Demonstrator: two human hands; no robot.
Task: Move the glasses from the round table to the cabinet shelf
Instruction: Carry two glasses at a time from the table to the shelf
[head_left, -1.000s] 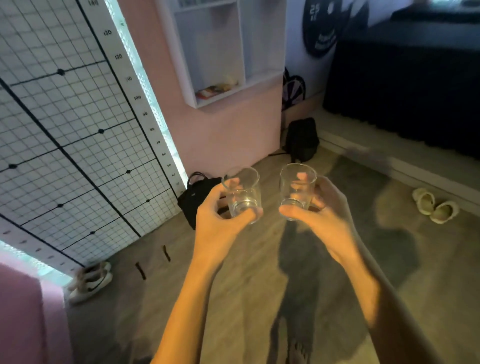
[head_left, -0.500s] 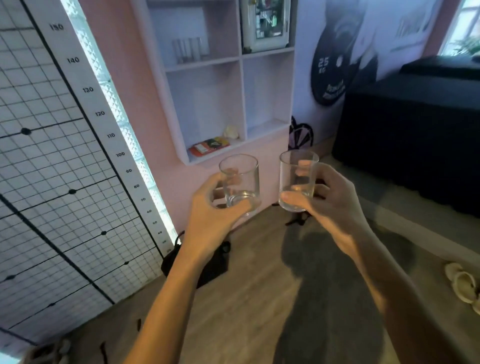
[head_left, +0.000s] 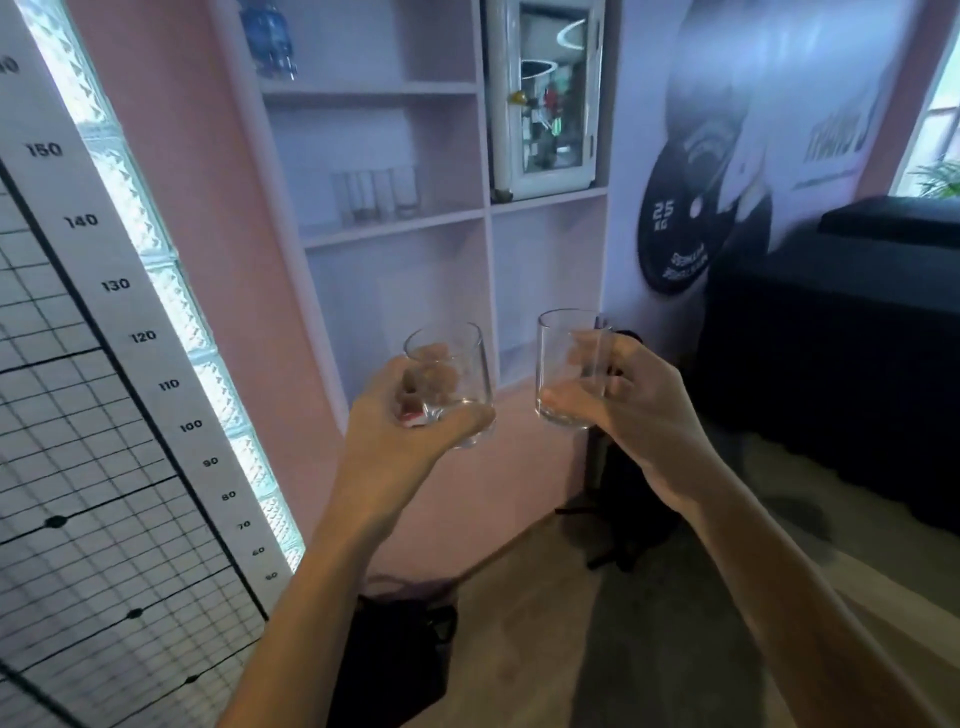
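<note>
My left hand (head_left: 400, 431) grips a clear drinking glass (head_left: 457, 364) upright at chest height. My right hand (head_left: 634, 405) grips a second clear glass (head_left: 563, 358) beside it, a little apart. Both glasses are held in front of the white wall cabinet (head_left: 488, 218). On its middle left shelf (head_left: 389, 228) stand several clear glasses (head_left: 376, 195) in a row. The round table is out of view.
A blue bottle (head_left: 267, 39) stands on the upper shelf. A small glass-door case (head_left: 550, 93) fills the upper right compartment. A black bag (head_left: 400, 649) lies on the wooden floor below, another dark bag (head_left: 628, 493) by the wall corner. A dark covered bench (head_left: 841, 338) stands at right, a measuring grid panel (head_left: 78, 415) at left.
The view has risen and come closer to the cabinet. Both hands with their glasses have lifted toward the shelves, which now show the upper compartments.
</note>
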